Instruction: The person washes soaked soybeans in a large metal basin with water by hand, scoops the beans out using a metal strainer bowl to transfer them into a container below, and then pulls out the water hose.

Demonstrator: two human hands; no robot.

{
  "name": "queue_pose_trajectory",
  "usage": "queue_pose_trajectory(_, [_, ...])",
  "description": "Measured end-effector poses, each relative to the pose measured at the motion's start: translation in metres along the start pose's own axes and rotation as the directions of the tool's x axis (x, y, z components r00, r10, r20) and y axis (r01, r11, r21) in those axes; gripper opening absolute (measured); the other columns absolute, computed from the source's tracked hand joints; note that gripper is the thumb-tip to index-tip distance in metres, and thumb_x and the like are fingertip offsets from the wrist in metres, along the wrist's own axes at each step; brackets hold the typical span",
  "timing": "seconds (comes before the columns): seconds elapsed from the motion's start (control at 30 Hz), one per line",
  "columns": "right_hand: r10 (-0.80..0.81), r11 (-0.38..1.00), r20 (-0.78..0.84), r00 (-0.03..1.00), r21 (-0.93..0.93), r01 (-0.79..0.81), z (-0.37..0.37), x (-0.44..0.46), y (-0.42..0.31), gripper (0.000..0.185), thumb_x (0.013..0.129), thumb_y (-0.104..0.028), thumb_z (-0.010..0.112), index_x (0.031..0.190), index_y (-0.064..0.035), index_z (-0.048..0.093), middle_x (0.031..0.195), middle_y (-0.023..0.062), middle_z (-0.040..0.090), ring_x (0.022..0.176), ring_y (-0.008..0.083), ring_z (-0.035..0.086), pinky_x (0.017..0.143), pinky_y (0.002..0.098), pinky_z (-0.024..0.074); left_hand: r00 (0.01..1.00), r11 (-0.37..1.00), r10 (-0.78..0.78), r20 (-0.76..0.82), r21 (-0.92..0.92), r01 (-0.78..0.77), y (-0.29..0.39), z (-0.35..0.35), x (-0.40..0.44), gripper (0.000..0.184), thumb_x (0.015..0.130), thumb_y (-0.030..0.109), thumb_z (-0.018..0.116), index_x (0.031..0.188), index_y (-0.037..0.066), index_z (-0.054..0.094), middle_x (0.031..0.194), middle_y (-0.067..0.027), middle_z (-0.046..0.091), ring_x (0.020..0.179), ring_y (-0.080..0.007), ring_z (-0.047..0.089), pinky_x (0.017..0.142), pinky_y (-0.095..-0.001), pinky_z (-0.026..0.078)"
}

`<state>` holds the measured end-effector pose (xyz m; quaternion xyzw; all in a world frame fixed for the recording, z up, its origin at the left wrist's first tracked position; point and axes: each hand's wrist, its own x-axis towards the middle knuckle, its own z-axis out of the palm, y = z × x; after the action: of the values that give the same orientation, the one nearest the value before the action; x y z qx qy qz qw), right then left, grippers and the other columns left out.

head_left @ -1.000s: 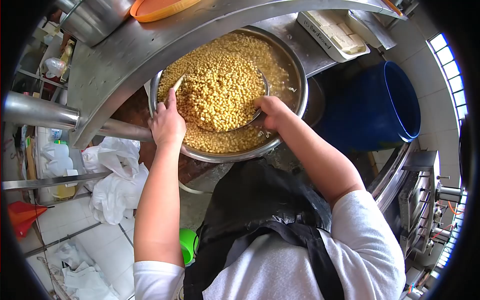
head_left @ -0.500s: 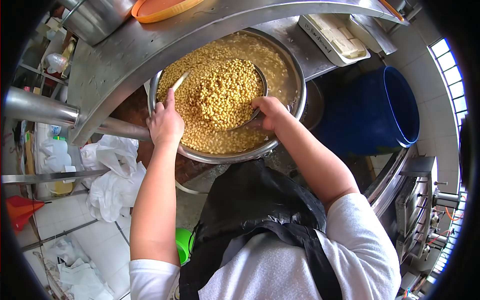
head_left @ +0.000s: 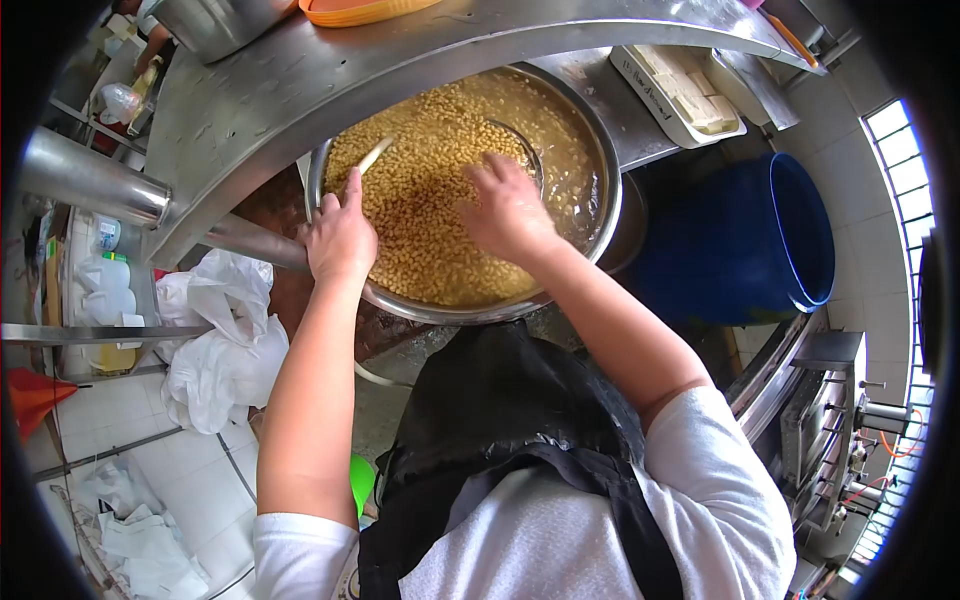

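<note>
A wide metal basin [head_left: 612, 190] holds yellowish kernels [head_left: 420, 210] in cloudy water. My left hand [head_left: 340, 235] is at the basin's left rim, its fingers round a pale hose [head_left: 376, 153] whose end points over the kernels. Over the right part of the kernels is my right hand [head_left: 508, 210], fingers apart and slightly blurred, holding nothing. Just beyond it the curved rim of a round bowl [head_left: 540, 165] shows, the rest of it sunk among kernels and water or hidden by the hand.
A steel shelf [head_left: 300, 90] arches over the basin's far left, with a metal pot [head_left: 215, 25] and an orange tray [head_left: 365, 10]. Right stand a blue barrel [head_left: 740, 240] and a white tray of pale blocks [head_left: 680, 95]. White bags [head_left: 225, 350] hang at left.
My right hand has let go of the bowl's rim and moved left over the kernels with its fingers spread. The heaped bowl has sunk lower. My left hand keeps the hose.
</note>
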<state>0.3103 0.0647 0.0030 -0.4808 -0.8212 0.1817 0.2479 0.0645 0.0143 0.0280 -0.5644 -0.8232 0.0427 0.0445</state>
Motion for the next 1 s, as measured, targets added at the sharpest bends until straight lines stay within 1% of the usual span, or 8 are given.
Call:
queue_pose_trajectory(0.13, [-0.285,0.931,0.252,0.925,-0.159,0.33,0.033,0.01,-0.029,0.059,0.1,-0.041,0.066,0.154,-0.0206,0.059,0.167,0.0161,0.044,0.155,0.0455,0.038,0.126,0.0663,0.0275,0.999,1.0,0.014,-0.039,-0.01,-0.014,-0.002,0.007,0.001,0.072,0.101,0.019,0.057,0.169,0.03,0.036,0.133,-0.0161,0.063,0.125,-0.036,0.066,0.11,-0.0604,0.045])
queue_pose_trajectory(0.3, [-0.26,0.896,0.356,0.898,-0.257,0.362,0.04,0.038,-0.017,0.062,0.101,-0.049,0.064,0.158,-0.0256,0.055,0.171,0.0119,0.04,0.16,0.0414,0.031,0.124,0.0714,0.0279,0.998,0.999,0.031,-0.047,-0.013,-0.032,-0.003,0.006,-0.001,0.072,0.101,0.018,0.058,0.169,0.03,0.036,0.133,-0.0161,0.063,0.125,-0.0359,0.066,0.111,-0.0607,0.045])
queue_pose_trajectory(0.43, [-0.11,0.926,0.334,0.936,-0.308,0.219,0.009,0.053,0.005,0.058,0.101,-0.047,0.067,0.155,-0.0257,0.059,0.168,0.0126,0.045,0.157,0.042,0.036,0.122,0.0685,0.033,0.999,0.999,0.03,-0.029,-0.022,-0.031,-0.003,0.003,-0.001,0.073,0.101,0.017,0.058,0.169,0.029,0.036,0.134,-0.0161,0.063,0.125,-0.0356,0.065,0.111,-0.0596,0.045])
queue_pose_trajectory(0.57, [0.201,0.98,0.128,0.971,-0.025,-0.199,-0.043,0.049,0.027,0.052,0.105,-0.031,0.06,0.154,-0.0122,0.059,0.154,0.0239,0.057,0.138,0.0428,0.059,0.119,0.0495,0.048,0.999,0.999,0.026,-0.024,-0.032,-0.027,-0.003,0.003,0.0,0.074,0.1,0.016,0.059,0.169,0.029,0.036,0.133,-0.016,0.063,0.126,-0.035,0.065,0.11,-0.0571,0.045])
queue_pose_trajectory(0.7, [0.399,0.917,-0.031,0.916,-0.012,-0.399,-0.044,0.028,0.063,0.041,0.099,-0.019,0.058,0.133,0.0025,0.067,0.135,0.0328,0.067,0.131,0.0455,0.064,0.113,0.0502,0.0498,0.999,1.0,0.024,-0.034,-0.017,-0.025,-0.003,0.004,0.0,0.074,0.101,0.017,0.059,0.17,0.03,0.035,0.133,-0.0156,0.062,0.125,-0.0341,0.065,0.109,-0.0559,0.045])
queue_pose_trajectory(0.83, [0.533,0.837,0.027,0.846,0.133,-0.531,-0.029,0.013,0.087,0.04,0.095,-0.019,0.064,0.126,0.0046,0.07,0.119,0.0297,0.074,0.113,0.0423,0.073,0.097,0.0478,0.0586,1.0,1.0,0.021,-0.007,-0.019,-0.021,-0.003,0.001,0.001,0.073,0.101,0.018,0.058,0.17,0.03,0.035,0.133,-0.0152,0.062,0.126,-0.0336,0.065,0.11,-0.0559,0.045])
queue_pose_trajectory(0.9, [0.65,0.525,0.295,0.7,0.492,-0.695,-0.022,0.009,0.09,0.031,0.094,-0.018,0.073,0.117,0.0032,0.072,0.105,0.0179,0.073,0.094,0.0265,0.072,0.073,0.0402,0.0633,1.0,1.0,0.014,-0.004,-0.019,-0.014,-0.003,0.002,0.001,0.072,0.102,0.02,0.058,0.169,0.03,0.036,0.134,-0.0151,0.062,0.126,-0.0337,0.065,0.11,-0.0564,0.045])
queue_pose_trajectory(1.0, [0.66,0.498,0.251,0.708,0.559,-0.662,-0.008,0.007,0.093,0.033,0.088,-0.016,0.08,0.113,0.0038,0.073,0.098,0.015,0.074,0.083,0.0249,0.071,0.066,0.0403,0.0605,1.0,1.0,0.019,-0.021,-0.017,-0.019,-0.004,0.002,0.0,0.07,0.102,0.019,0.057,0.169,0.029,0.038,0.133,-0.0151,0.063,0.125,-0.0343,0.066,0.109,-0.057,0.046])
